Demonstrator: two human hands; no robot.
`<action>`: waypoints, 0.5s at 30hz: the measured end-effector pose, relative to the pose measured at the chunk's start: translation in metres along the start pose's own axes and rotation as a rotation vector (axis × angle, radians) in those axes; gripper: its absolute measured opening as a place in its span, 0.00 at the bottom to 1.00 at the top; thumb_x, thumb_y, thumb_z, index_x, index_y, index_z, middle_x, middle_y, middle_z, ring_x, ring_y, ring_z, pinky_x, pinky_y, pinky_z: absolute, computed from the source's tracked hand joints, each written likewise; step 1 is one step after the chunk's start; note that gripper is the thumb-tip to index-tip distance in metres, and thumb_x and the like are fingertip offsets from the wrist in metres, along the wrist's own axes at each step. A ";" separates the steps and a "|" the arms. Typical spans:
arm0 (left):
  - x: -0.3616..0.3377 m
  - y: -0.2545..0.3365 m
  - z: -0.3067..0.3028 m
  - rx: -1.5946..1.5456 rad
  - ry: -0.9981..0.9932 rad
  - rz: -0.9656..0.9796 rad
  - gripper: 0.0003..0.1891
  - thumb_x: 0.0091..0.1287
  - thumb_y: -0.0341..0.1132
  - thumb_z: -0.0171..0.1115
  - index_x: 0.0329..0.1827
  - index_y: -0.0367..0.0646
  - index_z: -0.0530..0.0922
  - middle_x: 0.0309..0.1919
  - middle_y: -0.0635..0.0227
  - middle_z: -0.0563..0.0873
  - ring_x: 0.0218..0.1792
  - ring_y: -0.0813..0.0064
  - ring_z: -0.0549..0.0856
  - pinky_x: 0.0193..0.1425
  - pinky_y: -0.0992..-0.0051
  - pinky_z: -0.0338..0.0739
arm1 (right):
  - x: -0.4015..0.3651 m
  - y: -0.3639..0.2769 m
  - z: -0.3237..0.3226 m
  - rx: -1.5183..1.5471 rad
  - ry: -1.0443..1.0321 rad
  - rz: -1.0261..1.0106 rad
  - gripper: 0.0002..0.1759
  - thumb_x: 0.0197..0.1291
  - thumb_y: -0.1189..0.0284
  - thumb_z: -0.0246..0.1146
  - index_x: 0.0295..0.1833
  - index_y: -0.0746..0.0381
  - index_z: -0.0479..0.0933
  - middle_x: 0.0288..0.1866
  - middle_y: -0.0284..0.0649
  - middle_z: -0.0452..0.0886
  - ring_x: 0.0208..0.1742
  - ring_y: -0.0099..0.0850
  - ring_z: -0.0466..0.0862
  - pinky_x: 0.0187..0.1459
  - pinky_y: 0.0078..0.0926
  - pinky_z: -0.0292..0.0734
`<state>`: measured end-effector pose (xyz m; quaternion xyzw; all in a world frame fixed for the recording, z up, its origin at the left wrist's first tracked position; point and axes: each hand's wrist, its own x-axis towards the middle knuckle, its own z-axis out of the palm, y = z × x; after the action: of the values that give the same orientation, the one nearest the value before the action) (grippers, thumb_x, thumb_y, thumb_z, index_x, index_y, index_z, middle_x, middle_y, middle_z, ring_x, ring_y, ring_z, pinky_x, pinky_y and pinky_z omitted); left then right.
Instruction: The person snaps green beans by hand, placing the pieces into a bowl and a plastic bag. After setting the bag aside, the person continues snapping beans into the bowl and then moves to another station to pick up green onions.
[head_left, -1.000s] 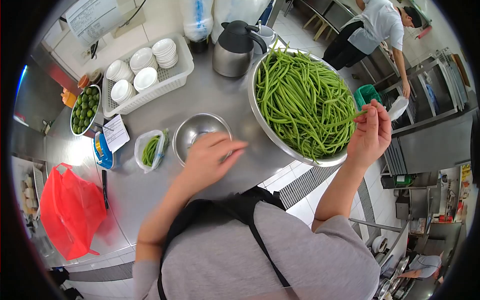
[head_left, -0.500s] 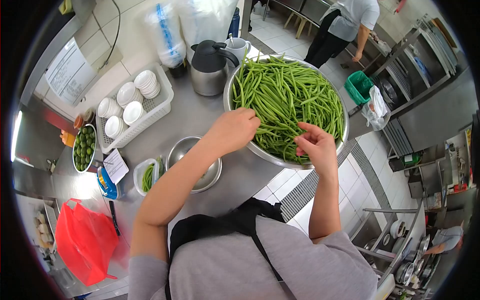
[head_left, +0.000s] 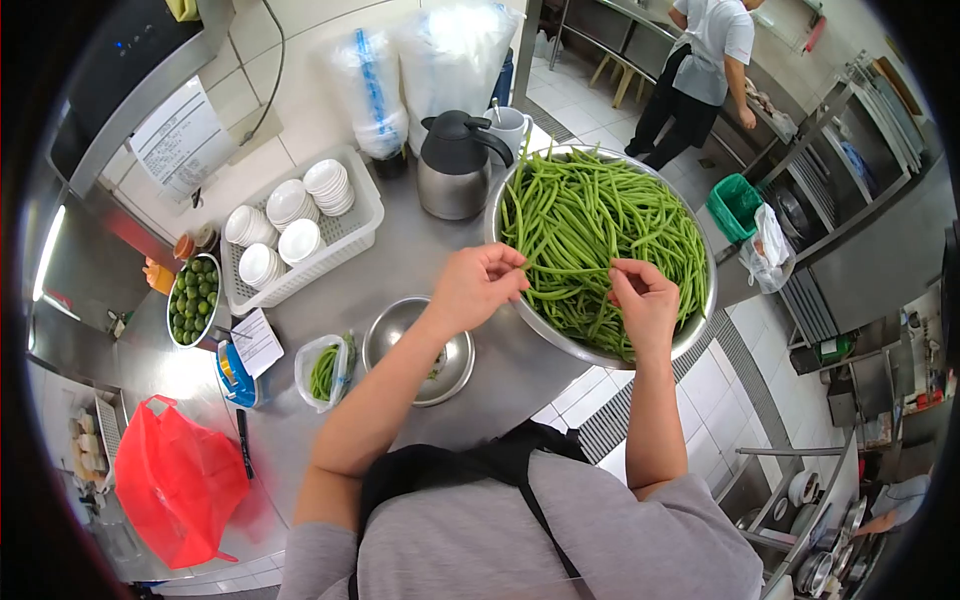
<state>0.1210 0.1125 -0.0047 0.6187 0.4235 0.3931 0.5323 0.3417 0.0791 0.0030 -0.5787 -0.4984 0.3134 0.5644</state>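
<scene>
A large metal bowl (head_left: 712, 290) heaped with green beans (head_left: 620, 215) stands at the counter's right end. Over its near side, a single bean (head_left: 568, 270) stretches level between my two hands. My left hand (head_left: 482, 287) pinches one end near the bowl's left rim. At the other end, my right hand (head_left: 644, 300) pinches with thumb and forefinger. A smaller metal bowl (head_left: 460, 375) with a few green scraps sits below my left forearm. Beside it is a clear plastic container (head_left: 305, 375) holding some beans.
A thermal jug (head_left: 453, 185) and a mug (head_left: 510, 130) stand behind the large bowl. Farther left are a white basket (head_left: 368, 215) of small dishes, a bowl of limes (head_left: 194, 303), a red bag (head_left: 175, 485) and a black knife (head_left: 244, 443). A co-worker (head_left: 705, 75) stands across the aisle.
My hands have come nearer the same level, and a bean now spans between them. My right hand's fingers have closed into a pinch. The whole view has shifted slightly.
</scene>
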 end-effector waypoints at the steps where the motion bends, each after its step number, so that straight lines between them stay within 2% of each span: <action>1: -0.002 0.002 0.002 -0.073 -0.022 -0.044 0.09 0.62 0.27 0.55 0.43 0.34 0.76 0.31 0.65 0.84 0.29 0.82 0.82 0.34 0.81 0.77 | 0.000 -0.006 0.000 0.027 -0.012 -0.016 0.06 0.53 0.80 0.62 0.38 0.68 0.79 0.22 0.31 0.78 0.22 0.16 0.75 0.25 0.11 0.69; 2: -0.003 0.003 0.004 -0.147 -0.046 -0.086 0.09 0.63 0.28 0.55 0.43 0.33 0.75 0.31 0.65 0.84 0.30 0.81 0.82 0.35 0.82 0.77 | 0.000 -0.012 0.000 0.032 -0.010 -0.024 0.06 0.53 0.80 0.62 0.38 0.68 0.79 0.22 0.31 0.78 0.22 0.16 0.75 0.25 0.11 0.69; 4: -0.009 0.010 0.009 -0.094 -0.031 -0.053 0.08 0.62 0.27 0.54 0.41 0.33 0.75 0.30 0.65 0.84 0.29 0.82 0.82 0.35 0.82 0.77 | -0.001 -0.025 0.002 0.230 -0.125 0.006 0.06 0.54 0.81 0.61 0.39 0.70 0.78 0.23 0.34 0.79 0.22 0.19 0.76 0.25 0.14 0.71; 6: -0.015 0.015 0.011 0.064 -0.002 0.056 0.07 0.62 0.26 0.54 0.41 0.32 0.75 0.29 0.65 0.84 0.28 0.82 0.82 0.35 0.82 0.77 | -0.001 -0.038 0.007 0.338 -0.254 0.022 0.05 0.54 0.82 0.62 0.38 0.69 0.77 0.24 0.33 0.79 0.23 0.17 0.77 0.27 0.12 0.74; 12: -0.036 0.033 0.002 0.134 0.069 0.159 0.07 0.61 0.24 0.54 0.41 0.34 0.76 0.28 0.66 0.84 0.29 0.83 0.83 0.34 0.83 0.77 | -0.002 -0.067 0.036 0.346 -0.287 0.031 0.05 0.54 0.80 0.62 0.37 0.69 0.76 0.25 0.33 0.79 0.24 0.17 0.78 0.28 0.12 0.74; 15: -0.054 0.045 -0.009 0.252 0.136 0.177 0.06 0.60 0.25 0.56 0.39 0.35 0.77 0.26 0.67 0.84 0.28 0.84 0.82 0.32 0.83 0.76 | -0.006 -0.076 0.052 0.401 -0.434 -0.031 0.05 0.54 0.80 0.63 0.37 0.69 0.77 0.27 0.33 0.79 0.25 0.17 0.78 0.28 0.11 0.74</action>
<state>0.0993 0.0610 0.0387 0.6872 0.4484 0.4233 0.3839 0.2749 0.0811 0.0663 -0.3673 -0.5442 0.5135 0.5525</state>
